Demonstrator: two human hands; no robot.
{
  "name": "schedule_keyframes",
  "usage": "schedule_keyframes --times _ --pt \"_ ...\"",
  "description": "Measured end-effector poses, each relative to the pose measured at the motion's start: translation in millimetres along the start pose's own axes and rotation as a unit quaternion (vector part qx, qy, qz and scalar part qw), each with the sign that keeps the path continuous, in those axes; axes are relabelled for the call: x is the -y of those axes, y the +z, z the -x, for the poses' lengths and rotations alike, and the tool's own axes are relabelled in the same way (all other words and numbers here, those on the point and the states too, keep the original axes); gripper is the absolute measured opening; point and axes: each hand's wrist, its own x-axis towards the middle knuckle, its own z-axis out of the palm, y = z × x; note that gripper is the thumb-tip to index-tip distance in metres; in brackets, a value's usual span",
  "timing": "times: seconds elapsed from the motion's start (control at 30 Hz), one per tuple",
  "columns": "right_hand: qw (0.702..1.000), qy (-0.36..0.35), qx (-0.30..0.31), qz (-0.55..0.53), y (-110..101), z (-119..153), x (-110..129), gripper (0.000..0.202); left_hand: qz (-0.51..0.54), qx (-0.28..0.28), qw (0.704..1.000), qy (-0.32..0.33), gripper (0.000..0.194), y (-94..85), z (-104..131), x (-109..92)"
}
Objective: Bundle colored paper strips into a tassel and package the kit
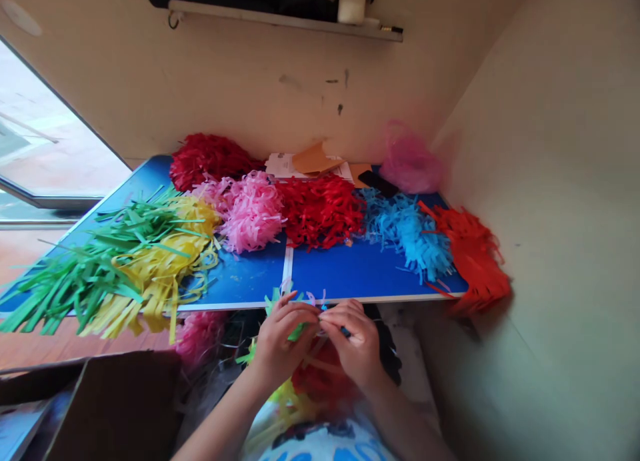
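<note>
1. Two hands, left hand [283,336] and right hand [359,338], meet at the counter's near edge, fingers closed in a pinch around thin colored strips [324,306]; which fingers grip which strip cannot be told.
2. Green strips [273,301] show by the left hand; a red bundle [325,374] and yellow strips [290,404] lie below both hands.
3. Across the blue counter [250,278], left to right, sit green fringe [100,264], yellow fringe [160,271], pink fringe [256,211], red fringe [323,213], blue fringe [413,234] and orange-red fringe [475,261].
4. Farther back are dark red fringe [210,158], papers [279,166], a black phone-like object [379,183] and a pink bag [407,164].
5. Near left stands an open box [117,404].
</note>
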Motion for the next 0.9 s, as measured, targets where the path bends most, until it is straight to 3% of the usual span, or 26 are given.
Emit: schedule_keyframes --times 0.1,0.17,0.33,0.43,0.53,0.63,0.7,0.83,0.9 --pt "0.999 -0.026 0.018 0.018 -6 0 -1 0.012 -0.002 0.03 0.999 -0.031 0.006 -0.7 4 4" --pt "0.998 -0.03 0.034 0.036 -21 2 -10 0.009 -0.018 0.041 0.998 -0.051 0.008 -10.4 7 12" --pt "0.982 0.123 0.075 0.122 -71 24 -68 0.007 -0.029 0.041 0.992 -0.118 0.011 -40.9 11 39" --pt "0.967 0.177 0.103 0.151 -83 42 -100 0.009 0.003 0.057 0.987 -0.15 0.018 -45.4 5 44" --pt "0.968 0.19 0.091 0.136 -87 50 -112 0.011 0.043 0.022 0.979 -0.2 0.023 -55.6 -2 43" --pt "0.97 0.204 0.08 0.104 -93 44 -99 0.023 0.073 -0.013 0.971 -0.228 0.026 -71.5 -11 36" --pt "0.971 0.216 0.078 0.073 -92 34 -77 0.03 0.101 0.01 0.97 -0.222 0.023 -72.0 -18 21" --pt "0.974 0.171 0.151 -0.001 -79 7 -13 0.02 0.226 0.147 0.948 -0.167 0.022 -38.1 -26 -22" --pt "0.979 0.148 0.139 -0.019 -79 -5 10 0.009 0.254 0.228 0.926 -0.162 0.023 -20.3 -27 -35"
